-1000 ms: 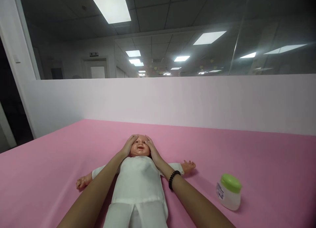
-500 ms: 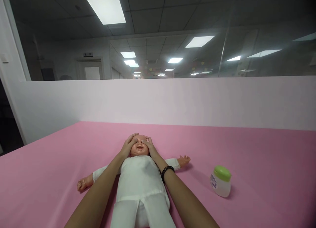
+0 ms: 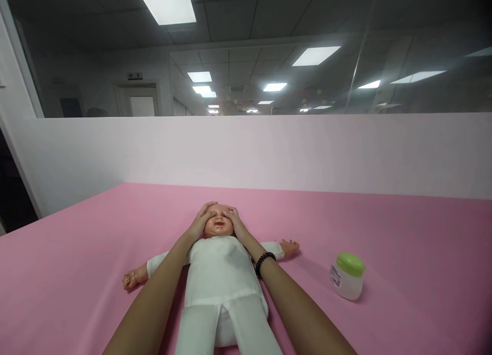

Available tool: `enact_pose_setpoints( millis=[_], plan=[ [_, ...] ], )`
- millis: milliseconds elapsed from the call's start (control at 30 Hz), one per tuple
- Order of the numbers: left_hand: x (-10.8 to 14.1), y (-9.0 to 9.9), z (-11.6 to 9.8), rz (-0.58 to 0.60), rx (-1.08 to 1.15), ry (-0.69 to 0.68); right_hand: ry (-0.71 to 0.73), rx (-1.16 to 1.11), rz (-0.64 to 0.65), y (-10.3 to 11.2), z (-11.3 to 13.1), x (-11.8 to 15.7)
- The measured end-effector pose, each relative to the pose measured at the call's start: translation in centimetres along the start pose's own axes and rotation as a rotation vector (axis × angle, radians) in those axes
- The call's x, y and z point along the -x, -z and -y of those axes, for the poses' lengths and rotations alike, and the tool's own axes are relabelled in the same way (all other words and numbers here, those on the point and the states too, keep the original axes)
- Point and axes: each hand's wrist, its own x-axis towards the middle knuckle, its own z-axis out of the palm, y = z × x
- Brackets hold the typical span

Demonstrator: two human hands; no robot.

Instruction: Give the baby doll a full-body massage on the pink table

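Observation:
A baby doll [image 3: 223, 270] in white clothes lies on its back on the pink surface [image 3: 403, 242], its arms spread and its head away from me. My left hand [image 3: 202, 219] lies along the left side of the doll's head, fingers apart over the brow and near the eye. On the head's right side rests my right hand [image 3: 235, 220], also with its fingers apart, thumb by the other eye. Both hands touch the head without wrapping round it. The doll's mouth and nose show between them. A black coiled band [image 3: 264, 262] circles my right wrist.
A jar [image 3: 348, 276] with a green lid and clear body stands to the right of the doll. Behind the pink surface rises a low white wall [image 3: 269, 152] with a glass pane above it, showing ceiling lights and a door.
The thumbs have shifted outward from the middle of the doll's face, so its eyes show more. The whole view has shifted slightly.

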Motion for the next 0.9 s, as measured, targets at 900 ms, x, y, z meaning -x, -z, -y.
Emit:
enact_pose_setpoints(
  millis=[900],
  plan=[
    [-0.2,-0.2,-0.2,-0.079,-0.021,-0.012,0.052,-0.013,0.071,0.8,-0.6,-0.4]
  ],
)
